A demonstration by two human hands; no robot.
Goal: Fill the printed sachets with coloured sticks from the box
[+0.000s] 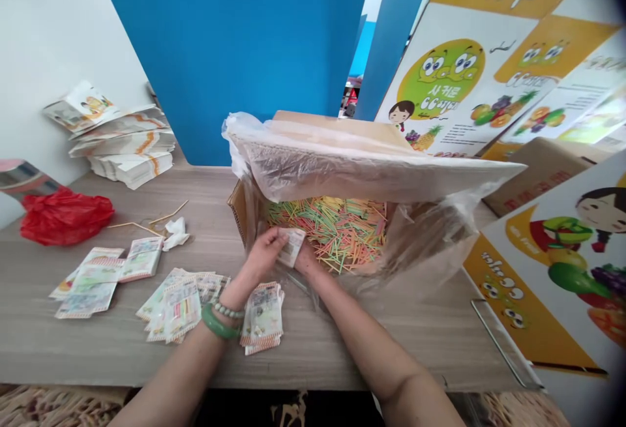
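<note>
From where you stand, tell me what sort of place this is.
Probably a packing workstation: a plastic-lined carton holds loose colored sticks, printed packets lie in piles on the table, and big fruit-printed boxes stand at the right.

sticks (349,228) in box (237,212) | packet pile (180,306) left of it | panel (235,55) behind

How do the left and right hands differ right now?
The left hand holds a small packet; the right hand is partly hidden behind it. The left hand's wrist has a beaded bracelet and green bangle; the right hand's shows none. Both are at the near side of the open carton.
</note>
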